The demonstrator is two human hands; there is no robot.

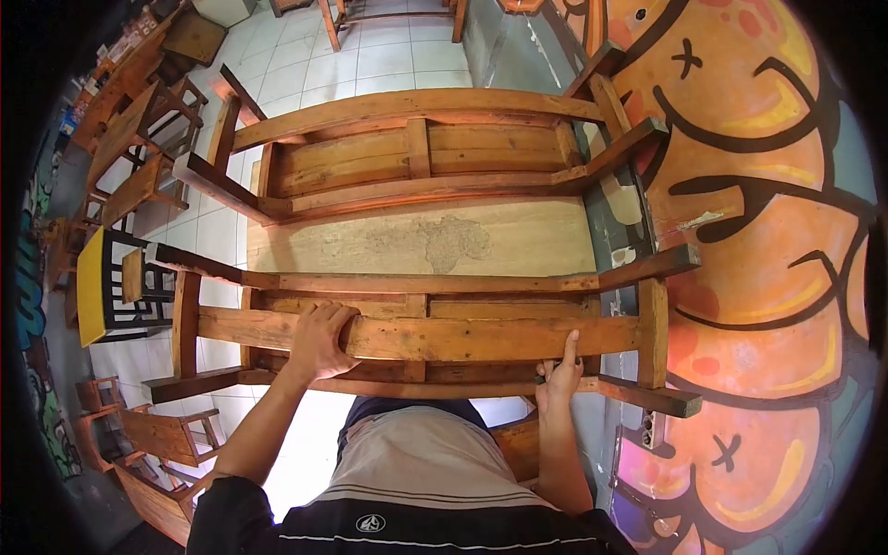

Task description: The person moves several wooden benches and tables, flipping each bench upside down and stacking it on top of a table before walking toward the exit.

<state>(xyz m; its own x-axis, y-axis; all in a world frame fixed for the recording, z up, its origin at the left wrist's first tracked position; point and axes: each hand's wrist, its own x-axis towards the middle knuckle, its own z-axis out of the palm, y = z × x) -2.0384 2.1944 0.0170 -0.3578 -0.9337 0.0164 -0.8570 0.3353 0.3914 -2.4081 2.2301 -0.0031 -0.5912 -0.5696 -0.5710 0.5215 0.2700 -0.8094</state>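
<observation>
An upturned wooden bench (462, 339) lies in front of me with its legs pointing up. My left hand (319, 342) is wrapped over the bench's long stretcher bar, left of the middle. Near the bar's right end, my right hand (560, 375) grips it from the near side, thumb laid against the wood and the other fingers curled, partly hidden. Beyond it, a second upturned bench (416, 104) rests across a wooden table (370, 242) that has a dark patterned mark on its top. Neither hand touches that second bench.
A wall with an orange mural (749, 259) runs close along the right. At left stand a yellow-and-black chair (92, 287) and several wooden tables and stools (162, 435) on a white tiled floor (305, 60). Another wooden piece of furniture (393, 16) stands at the back.
</observation>
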